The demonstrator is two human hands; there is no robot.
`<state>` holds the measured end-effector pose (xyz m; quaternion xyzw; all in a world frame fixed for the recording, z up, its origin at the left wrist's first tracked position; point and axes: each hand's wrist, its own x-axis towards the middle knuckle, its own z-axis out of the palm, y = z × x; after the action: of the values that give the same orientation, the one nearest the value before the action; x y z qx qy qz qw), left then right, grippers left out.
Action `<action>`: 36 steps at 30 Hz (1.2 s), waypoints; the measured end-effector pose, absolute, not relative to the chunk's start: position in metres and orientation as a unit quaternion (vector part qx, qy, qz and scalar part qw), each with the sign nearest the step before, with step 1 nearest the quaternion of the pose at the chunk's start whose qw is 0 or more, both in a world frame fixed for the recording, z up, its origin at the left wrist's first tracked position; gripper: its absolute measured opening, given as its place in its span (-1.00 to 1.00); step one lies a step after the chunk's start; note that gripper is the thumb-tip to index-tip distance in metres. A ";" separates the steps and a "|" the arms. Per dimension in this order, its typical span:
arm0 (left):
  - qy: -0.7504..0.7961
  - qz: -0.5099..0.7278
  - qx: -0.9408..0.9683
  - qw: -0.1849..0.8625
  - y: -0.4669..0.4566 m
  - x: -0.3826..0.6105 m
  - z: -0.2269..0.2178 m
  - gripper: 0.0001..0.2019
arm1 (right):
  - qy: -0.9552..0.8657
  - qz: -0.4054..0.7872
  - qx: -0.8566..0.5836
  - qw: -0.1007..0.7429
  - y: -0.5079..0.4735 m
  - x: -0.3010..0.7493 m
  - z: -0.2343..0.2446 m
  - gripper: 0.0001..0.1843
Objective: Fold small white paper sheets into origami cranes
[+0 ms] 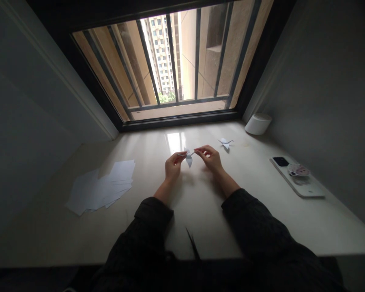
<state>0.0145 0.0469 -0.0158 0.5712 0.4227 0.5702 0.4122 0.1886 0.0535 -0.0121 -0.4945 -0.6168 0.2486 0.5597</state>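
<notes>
Between my two hands, above the middle of the pale tabletop, is a white folded paper crane (189, 161) with its wings spread. My left hand (173, 165) pinches one thin pointed end of it between thumb and fingers. At the opposite side my right hand (211, 157) pinches the other thin end. Past my right hand, a second white paper crane (225, 143) rests on the surface, touched by neither hand.
Loose white paper sheets (101, 187) lie overlapping at the left. To the right are a phone (304, 184) with a decorated grip and, near the wall, a white cylindrical object (258, 124). A barred window (179, 117) stands behind the tabletop (197, 227).
</notes>
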 end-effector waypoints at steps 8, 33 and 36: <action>0.415 0.574 0.579 0.405 0.049 0.014 -0.015 -0.73 | -0.685 0.191 -0.472 0.521 0.046 0.195 -0.001 -0.80; 0.436 0.463 0.635 0.439 0.048 0.018 -0.017 -0.67 | -0.654 0.018 -0.610 0.447 0.073 0.367 -0.040 -0.72; 0.442 0.458 0.636 0.436 0.047 0.018 -0.016 -0.68 | -0.659 0.009 -0.614 0.434 0.076 0.368 -0.044 -0.73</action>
<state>0.0183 0.0475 -0.0156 0.6362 0.4418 0.4585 0.4357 0.3684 0.0760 -0.0437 -0.6141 -0.6590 0.0087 0.4343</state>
